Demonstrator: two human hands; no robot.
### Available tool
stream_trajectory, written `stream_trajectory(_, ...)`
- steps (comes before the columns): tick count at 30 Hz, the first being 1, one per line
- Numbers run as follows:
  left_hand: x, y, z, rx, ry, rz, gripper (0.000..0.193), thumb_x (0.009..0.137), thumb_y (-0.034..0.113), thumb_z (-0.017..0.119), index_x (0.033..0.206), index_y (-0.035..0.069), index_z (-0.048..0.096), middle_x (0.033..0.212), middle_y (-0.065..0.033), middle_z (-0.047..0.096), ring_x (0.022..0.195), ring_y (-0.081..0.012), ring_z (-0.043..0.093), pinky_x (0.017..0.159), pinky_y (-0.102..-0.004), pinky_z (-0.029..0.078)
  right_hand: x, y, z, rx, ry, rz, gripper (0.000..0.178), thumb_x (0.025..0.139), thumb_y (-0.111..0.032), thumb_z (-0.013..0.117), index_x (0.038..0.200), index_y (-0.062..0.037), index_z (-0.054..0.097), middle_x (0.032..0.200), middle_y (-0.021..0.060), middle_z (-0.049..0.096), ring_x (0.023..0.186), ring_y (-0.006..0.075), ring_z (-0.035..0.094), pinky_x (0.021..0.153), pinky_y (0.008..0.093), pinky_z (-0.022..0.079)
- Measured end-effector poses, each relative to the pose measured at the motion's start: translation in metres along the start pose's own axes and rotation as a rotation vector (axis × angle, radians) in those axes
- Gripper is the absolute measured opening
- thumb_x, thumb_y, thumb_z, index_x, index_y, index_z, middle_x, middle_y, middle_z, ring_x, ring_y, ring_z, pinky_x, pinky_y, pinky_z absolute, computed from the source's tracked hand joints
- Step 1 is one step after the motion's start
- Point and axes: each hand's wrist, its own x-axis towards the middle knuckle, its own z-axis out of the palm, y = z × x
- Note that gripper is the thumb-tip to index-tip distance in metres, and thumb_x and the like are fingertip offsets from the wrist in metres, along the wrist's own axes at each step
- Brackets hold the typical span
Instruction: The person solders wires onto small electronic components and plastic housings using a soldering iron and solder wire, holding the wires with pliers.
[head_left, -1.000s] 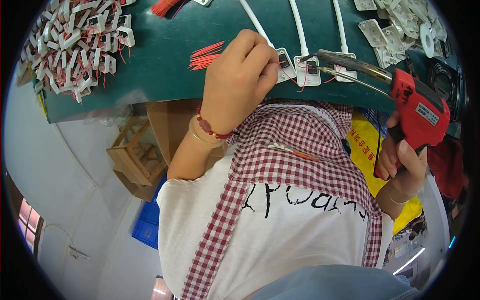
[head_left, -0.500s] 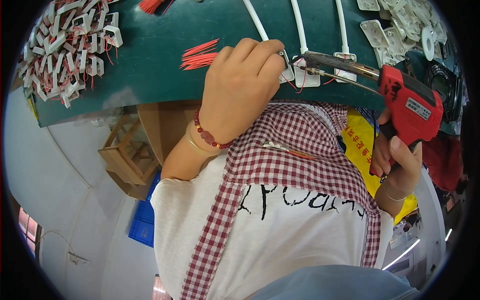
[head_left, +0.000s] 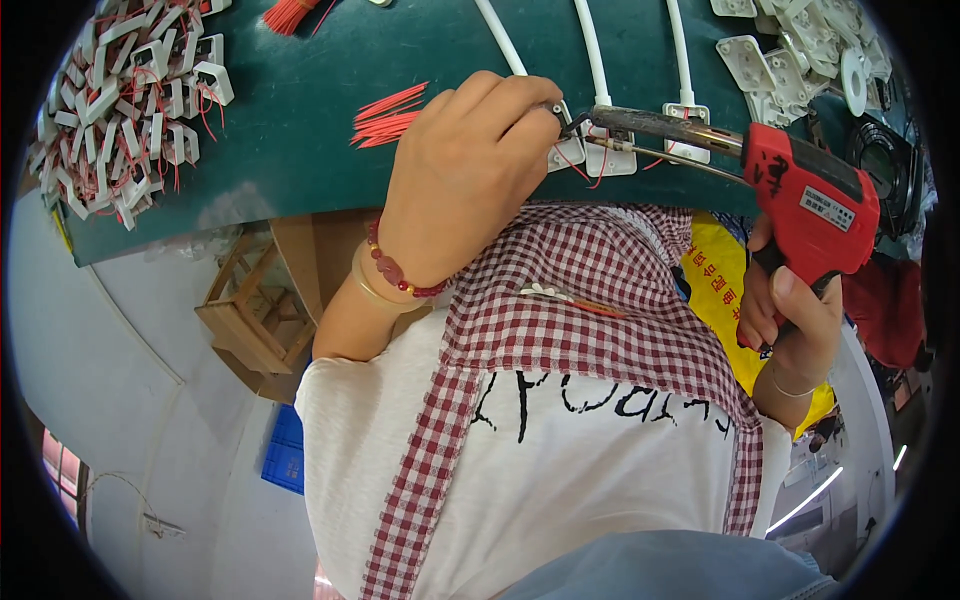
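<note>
My right hand [head_left: 805, 315] is wrapped round the grip of a red soldering gun [head_left: 825, 205]. The gun's long dark barrel reaches left, with a thin metal tube below it. Its bent tip lies beside the fingertips of my left hand [head_left: 465, 165], over the leftmost white plastic housing [head_left: 567, 152]. Those left fingers are bent and closed; what they pinch is hidden behind the hand. A middle white housing [head_left: 618, 163] sits partly under the barrel, and a right one [head_left: 687, 150] stands apart. Each has a white rod or cable running away and a thin red wire.
Short red wires [head_left: 385, 127] lie left of my left hand, with a red bundle [head_left: 290, 14] farther off. White housings with red wires are heaped [head_left: 110, 120] at the far left. White covers [head_left: 770, 70] pile at the right, near a black round device [head_left: 885, 170]. The green tabletop [head_left: 290, 120] ends before my apron.
The soldering gun's tip has shifted slightly left, closer to my left fingertips and over the leftmost housing. My left hand stays at that housing. The whole view has slid slightly.
</note>
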Motion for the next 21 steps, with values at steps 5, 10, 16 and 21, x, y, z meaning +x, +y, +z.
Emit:
stream_trajectory(5, 0.0005, -0.0027, -0.0017, -0.027, -0.014, 0.003, 0.017, 0.065, 0.004, 0.067, 0.078, 0.007, 0.057, 0.094, 0.0015, 0.059, 0.078, -0.0172, 0.054, 0.062, -0.0294, 0.044, -0.0006, -0.0019, -0.0001, -0.051, -0.057, 0.023, 0.04, 0.083, -0.025, 0.06, 0.103, 0.0043, 0.042, 0.053, -0.001, 0.04, 0.037, 0.0049, 0.037, 0.036, 0.0187, 0.034)
stream_trajectory(10, 0.0027, -0.0014, -0.0061, -0.064, -0.054, -0.029, 0.015, 0.066, -0.001, 0.065, 0.078, 0.004, 0.058, 0.098, -0.0025, 0.063, 0.078, -0.0203, 0.058, 0.064, -0.0306, 0.048, -0.0013, 0.0007, -0.0012, -0.049, -0.038, 0.027, 0.04, 0.083, -0.025, 0.06, 0.102, 0.0045, 0.042, 0.053, -0.0004, 0.04, 0.036, 0.005, 0.037, 0.035, 0.0187, 0.034)
stream_trajectory(16, 0.0031, -0.0019, -0.0064, -0.073, -0.054, -0.023, 0.014, 0.067, -0.001, 0.066, 0.078, 0.005, 0.059, 0.098, -0.0023, 0.063, 0.078, -0.0199, 0.058, 0.064, -0.0302, 0.048, -0.0023, -0.0005, -0.0039, -0.036, -0.048, 0.018, 0.043, 0.083, -0.025, 0.06, 0.106, 0.0057, 0.042, 0.054, -0.0003, 0.039, 0.036, 0.0049, 0.036, 0.034, 0.0189, 0.033)
stream_trajectory(21, 0.0033, -0.0019, -0.0065, -0.086, -0.051, -0.027, 0.014, 0.067, -0.001, 0.066, 0.078, 0.004, 0.059, 0.098, -0.0022, 0.064, 0.078, -0.0197, 0.058, 0.064, -0.0296, 0.048, -0.0027, -0.0036, -0.0045, -0.014, -0.033, -0.007, 0.046, 0.084, -0.026, 0.059, 0.113, 0.0063, 0.041, 0.054, -0.0008, 0.037, 0.036, 0.0046, 0.036, 0.033, 0.0189, 0.032)
